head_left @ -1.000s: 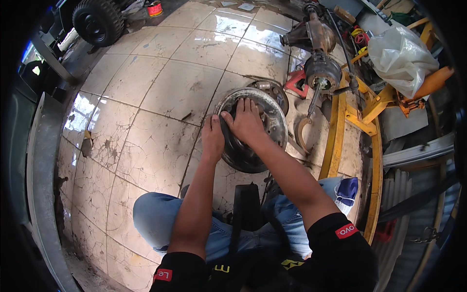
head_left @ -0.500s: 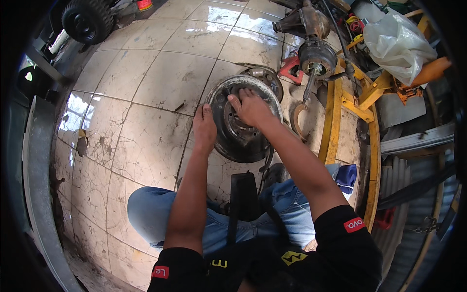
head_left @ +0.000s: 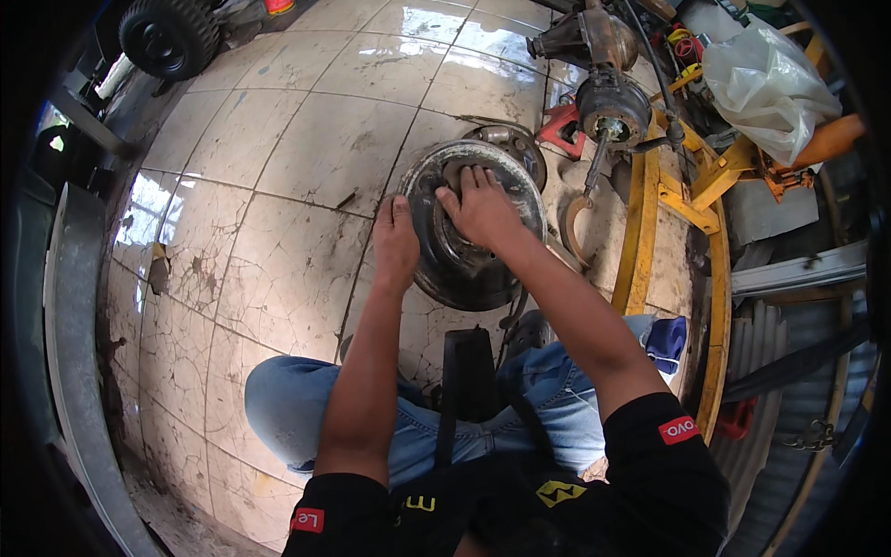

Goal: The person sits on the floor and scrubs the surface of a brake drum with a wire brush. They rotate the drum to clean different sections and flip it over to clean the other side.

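A round, worn metal brake drum [head_left: 464, 290] lies on the tiled floor in front of my knees, its rim pale and scuffed, its inside dark. My left hand [head_left: 396, 243] is closed round the drum's left rim, with the fingertips on top. My right hand [head_left: 484, 212] lies across the drum's face, fingers stretched out flat and thumb apart. A greyish-brown patch shows beside those fingertips; I cannot make out whether it is a loose piece or part of the drum. The palm hides much of the hub.
Behind the drum lies a brake backing plate [head_left: 513, 144]. A curved brake shoe [head_left: 572, 232] is to its right. An axle assembly [head_left: 608, 107] stands near a red jack stand [head_left: 562, 130]. Yellow metal frame [head_left: 640, 241] borders the right; a tyre [head_left: 169, 39] stands far left.
Everything sits slightly farther right in the view. Both hands stay on the drum, and little else visibly differs.
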Demonstrator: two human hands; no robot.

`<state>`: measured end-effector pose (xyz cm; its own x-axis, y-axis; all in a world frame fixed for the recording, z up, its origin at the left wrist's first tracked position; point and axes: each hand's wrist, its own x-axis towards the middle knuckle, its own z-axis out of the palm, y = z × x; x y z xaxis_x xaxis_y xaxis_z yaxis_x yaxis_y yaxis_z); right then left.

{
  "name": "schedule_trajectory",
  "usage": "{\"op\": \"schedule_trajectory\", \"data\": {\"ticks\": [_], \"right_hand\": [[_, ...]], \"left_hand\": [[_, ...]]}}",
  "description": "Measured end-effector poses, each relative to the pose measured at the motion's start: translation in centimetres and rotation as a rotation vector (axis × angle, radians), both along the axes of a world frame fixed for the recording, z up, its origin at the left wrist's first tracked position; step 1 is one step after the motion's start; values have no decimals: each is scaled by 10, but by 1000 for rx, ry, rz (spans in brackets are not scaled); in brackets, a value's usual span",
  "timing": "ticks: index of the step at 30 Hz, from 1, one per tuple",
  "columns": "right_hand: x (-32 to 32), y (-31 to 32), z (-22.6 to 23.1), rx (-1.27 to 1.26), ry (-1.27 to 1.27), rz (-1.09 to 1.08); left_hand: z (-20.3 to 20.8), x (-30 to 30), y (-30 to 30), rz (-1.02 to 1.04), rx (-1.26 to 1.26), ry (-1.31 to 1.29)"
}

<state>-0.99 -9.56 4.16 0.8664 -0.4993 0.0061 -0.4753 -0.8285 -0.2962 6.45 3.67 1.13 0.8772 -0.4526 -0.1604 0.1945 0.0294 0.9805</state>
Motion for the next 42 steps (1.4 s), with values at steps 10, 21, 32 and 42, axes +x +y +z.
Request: {"op": "schedule_trajectory", "data": {"ticks": [10,21,32,42], "right_hand": [[-19,-22,3,-12,31,188],[5,-44,46,103,-380,84],[45,-19,29,-68,19,655],[45,-25,25,-78,-27,452]], "left_hand": [[-7,3,-1,13,1,7],[1,2,8,-160,-123,140],[-1,15,17,-301,65,261],[5,9,9,-275,19,167]]}}
